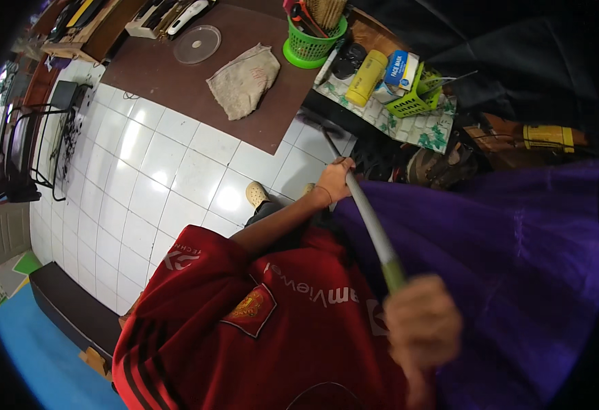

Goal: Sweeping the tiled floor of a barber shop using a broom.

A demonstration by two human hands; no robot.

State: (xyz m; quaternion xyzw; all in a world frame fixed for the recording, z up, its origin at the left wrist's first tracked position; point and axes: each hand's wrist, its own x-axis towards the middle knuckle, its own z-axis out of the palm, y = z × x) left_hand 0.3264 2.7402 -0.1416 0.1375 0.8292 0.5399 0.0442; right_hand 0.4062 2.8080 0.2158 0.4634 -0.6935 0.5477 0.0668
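Head view: left hand (337,179) wraps its fingers round the pole (371,222); right hand (424,321), blurred, curls its fingers near the green part (393,273), spaced apart probably for leverage. The dark head (324,125) lies beyond the left fingers.

The floor (190,143) has sq. white tiles w/ thin dark lines, & light makes big shiny spots (130,142) on it. A big brown table (170,78) is up top. Just R of it is a small table (381,126) w/ a white cover (439,133) that has green leaves. Lots of purple cloth (511,253) is on the R, w/ v. dark black cloth (518,55) above. On the L is a black metal frame (36,147), & a wood shelf (91,44) is nr. the top. Low down L is a flat blue thing (33,342) w/ a long dark box (74,307) beside it. What looks like a pale door (2,229) is nr. the L edge
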